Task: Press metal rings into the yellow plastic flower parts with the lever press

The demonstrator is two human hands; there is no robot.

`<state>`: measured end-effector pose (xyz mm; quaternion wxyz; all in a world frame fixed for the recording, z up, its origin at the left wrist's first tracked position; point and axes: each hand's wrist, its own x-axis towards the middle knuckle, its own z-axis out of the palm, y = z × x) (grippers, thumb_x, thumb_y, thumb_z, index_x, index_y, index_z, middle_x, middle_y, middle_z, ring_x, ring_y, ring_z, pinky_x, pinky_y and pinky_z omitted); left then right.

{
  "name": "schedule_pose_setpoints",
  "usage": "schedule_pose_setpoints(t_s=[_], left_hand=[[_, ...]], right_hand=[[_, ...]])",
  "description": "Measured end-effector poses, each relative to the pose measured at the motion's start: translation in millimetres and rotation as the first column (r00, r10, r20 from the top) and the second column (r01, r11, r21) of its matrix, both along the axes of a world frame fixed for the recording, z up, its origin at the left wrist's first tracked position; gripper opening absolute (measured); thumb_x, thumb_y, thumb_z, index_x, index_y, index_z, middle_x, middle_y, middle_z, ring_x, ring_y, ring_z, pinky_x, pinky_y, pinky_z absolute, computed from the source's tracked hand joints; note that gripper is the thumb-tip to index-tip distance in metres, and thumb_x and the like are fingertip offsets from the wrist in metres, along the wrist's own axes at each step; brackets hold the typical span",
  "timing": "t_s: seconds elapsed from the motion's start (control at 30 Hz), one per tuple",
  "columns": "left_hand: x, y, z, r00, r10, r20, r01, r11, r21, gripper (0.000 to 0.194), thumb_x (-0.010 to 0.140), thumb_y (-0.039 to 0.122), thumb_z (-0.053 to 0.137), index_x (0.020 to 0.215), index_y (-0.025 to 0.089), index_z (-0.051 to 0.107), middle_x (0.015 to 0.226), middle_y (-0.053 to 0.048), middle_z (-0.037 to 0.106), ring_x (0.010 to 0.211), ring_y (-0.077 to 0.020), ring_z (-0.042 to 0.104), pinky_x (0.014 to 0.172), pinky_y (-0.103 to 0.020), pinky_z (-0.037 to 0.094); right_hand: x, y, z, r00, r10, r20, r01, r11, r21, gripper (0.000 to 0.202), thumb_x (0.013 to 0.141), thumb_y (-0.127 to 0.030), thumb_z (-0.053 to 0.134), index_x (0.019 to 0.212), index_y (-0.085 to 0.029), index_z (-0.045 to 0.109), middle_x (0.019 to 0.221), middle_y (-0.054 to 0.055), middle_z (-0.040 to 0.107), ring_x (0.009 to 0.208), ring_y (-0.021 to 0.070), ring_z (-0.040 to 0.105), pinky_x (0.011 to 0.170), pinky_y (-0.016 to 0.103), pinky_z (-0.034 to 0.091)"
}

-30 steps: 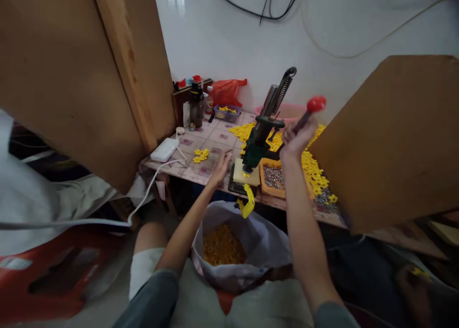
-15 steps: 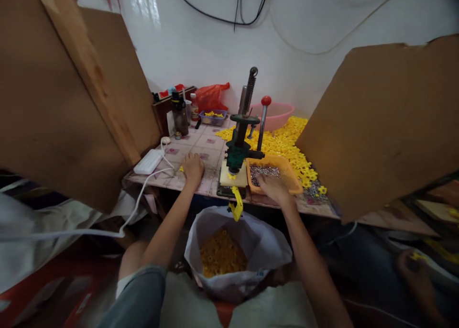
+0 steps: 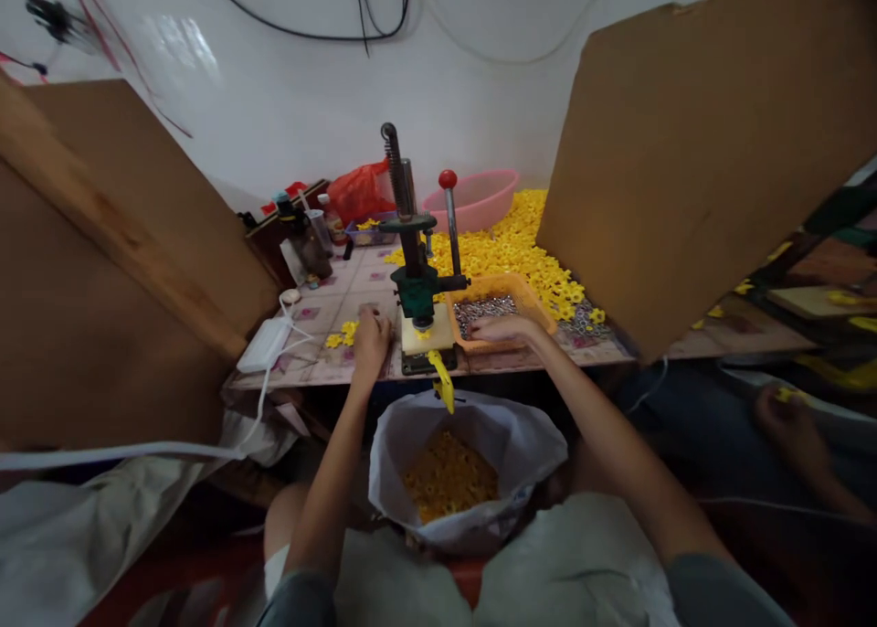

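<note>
My left hand (image 3: 372, 342) rests on the table just left of the hand press (image 3: 416, 289), its fingers curled. Whatever lies in them is hidden. Several small yellow flower-shaped pieces (image 3: 343, 335) lie beside it. My right hand (image 3: 505, 328) is in the orange basket (image 3: 541, 309), with fingers stretched out among small shiny metal parts (image 3: 488, 309). Its fingertips are partly hidden. One yellow piece (image 3: 424, 334) sits under the press head on a pale block (image 3: 439, 327). The press lever with its red knob (image 3: 448, 179) stands upright.
A large heap of yellow pieces (image 3: 513, 252) spreads behind the basket, near a pink basin (image 3: 480, 202). Below the table edge, a white sack (image 3: 534, 453) holds more pieces. Cardboard panels (image 3: 671, 152) flank the table. A power strip (image 3: 265, 345) lies left; another person's hand (image 3: 787, 417) is far right.
The view has shifted and turned to the right. More yellow pieces now show beside my left hand, whose fingers have curled. My right hand stays in the basket.
</note>
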<state>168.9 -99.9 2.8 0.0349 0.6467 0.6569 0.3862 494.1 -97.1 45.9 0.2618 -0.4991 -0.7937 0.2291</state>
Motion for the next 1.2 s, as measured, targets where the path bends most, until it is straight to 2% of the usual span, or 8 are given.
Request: schedule_pose_setpoints(t_s=[0.17,0.4,0.53,0.63,0.77,0.9,1.07,1.2], left_hand=[[5.6,-20.8,-0.6,0.984,-0.104,-0.145,0.081,0.984,-0.158,0.036,0.113,0.043,0.043,0.114,0.019,0.069,0.118,-0.020,0.067,0.110,-0.0369,0.068,0.094,-0.043,0.048],[-12.5,-56.9,-12.3,0.974,-0.087,-0.207,0.067,0.993,-0.098,0.034,0.110,0.042,0.049,0.126,0.019,0.070,0.125,-0.023,0.066,0.121,-0.0416,0.064,0.106,-0.051,0.046],[-25.5,-46.4,-9.2,0.974,-0.199,-0.109,0.175,0.965,-0.197,0.022,0.107,0.039,0.058,0.115,0.021,0.068,0.105,-0.016,0.073,0.106,-0.0360,0.070,0.097,-0.044,0.049],[-21.0,-26.5,-4.9,0.972,-0.179,0.153,0.194,0.977,-0.092,0.021,0.103,0.044,0.064,0.106,0.023,0.065,0.095,-0.011,0.073,0.096,-0.0302,0.071,0.089,-0.039,0.051],[-2.0,-6.6,-2.9,0.673,-0.191,0.714,0.233,0.972,0.041,0.036,0.101,0.056,0.064,0.114,0.024,0.057,0.100,-0.005,0.075,0.072,-0.0168,0.065,0.071,-0.030,0.051],[4.9,-4.6,-4.6,0.387,-0.249,0.888,0.291,0.947,0.138,0.053,0.094,0.066,0.072,0.120,0.022,0.059,0.104,-0.005,0.075,0.063,-0.0103,0.058,0.061,-0.025,0.047],[1.7,-13.1,-5.2,0.439,-0.277,0.855,0.361,0.925,0.114,0.059,0.086,0.072,0.081,0.109,0.019,0.070,0.075,0.001,0.063,0.063,-0.0122,0.053,0.057,-0.023,0.039],[3.4,-17.4,-3.2,0.493,-0.311,0.812,0.394,0.913,0.110,0.059,0.086,0.065,0.084,0.123,0.021,0.072,0.091,-0.003,0.070,0.076,-0.0161,0.063,0.065,-0.025,0.047]], right_hand=[[3.3,7.1,2.2,0.985,0.174,-0.025,-0.174,0.952,-0.251,0.009,0.077,-0.015,0.069,0.072,-0.019,0.074,0.072,0.000,0.073,0.066,0.0156,0.061,0.060,0.026,0.047],[9.7,6.1,-5.0,0.997,-0.018,-0.075,0.014,0.998,-0.058,0.021,0.088,-0.033,0.069,0.073,-0.018,0.074,0.071,0.002,0.071,0.071,0.0179,0.062,0.067,0.027,0.043],[9.0,1.2,-6.2,0.989,-0.147,-0.007,0.147,0.989,0.024,0.019,0.090,-0.029,0.070,0.077,-0.018,0.078,0.077,0.004,0.077,0.073,0.0205,0.065,0.068,0.029,0.043],[8.5,-1.1,-5.7,0.982,-0.185,-0.028,0.186,0.982,0.042,0.017,0.093,-0.029,0.068,0.085,-0.019,0.079,0.086,0.006,0.079,0.079,0.0217,0.069,0.073,0.030,0.045],[9.7,-1.1,-7.5,0.982,-0.172,-0.075,0.176,0.983,0.046,0.017,0.094,-0.032,0.065,0.087,-0.019,0.075,0.088,0.006,0.078,0.082,0.0215,0.068,0.075,0.030,0.047],[11.9,-0.6,-11.0,0.977,-0.174,-0.119,0.184,0.979,0.084,0.018,0.094,-0.034,0.061,0.092,-0.021,0.072,0.089,0.005,0.077,0.082,0.0213,0.067,0.073,0.029,0.049],[10.9,-2.2,-11.3,0.978,-0.174,-0.112,0.185,0.978,0.097,0.018,0.093,-0.037,0.061,0.090,-0.022,0.070,0.089,0.005,0.075,0.084,0.0227,0.067,0.076,0.031,0.050],[8.9,-7.7,-5.7,0.975,-0.176,-0.138,0.191,0.976,0.103,0.024,0.094,-0.044,0.059,0.090,-0.023,0.069,0.089,0.006,0.074,0.082,0.0226,0.066,0.077,0.033,0.050]])
